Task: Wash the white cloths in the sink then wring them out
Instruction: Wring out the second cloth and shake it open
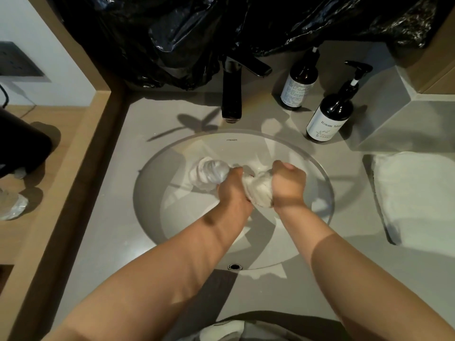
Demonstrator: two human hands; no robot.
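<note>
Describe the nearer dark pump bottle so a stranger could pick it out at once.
Find the round sink; look past its right rim on the grey counter. The pump bottle stands nearer you than the other dark bottle, its white label reading Room.

Above the middle of the round white sink [170,217], the left hand [231,188] and the right hand [288,183] each grip one white cloth [258,191], twisted into a tight roll between them. Its wet, bunched end sticks out past the left hand toward the sink's left wall. A black faucet [231,94] stands behind the sink with a black plastic bag [172,33] further back, a labelled pump bottle [331,116] and a second pump bottle [299,84] stand behind the sink to its right, and a folded white towel [416,193] lies just right of the sink.
</note>
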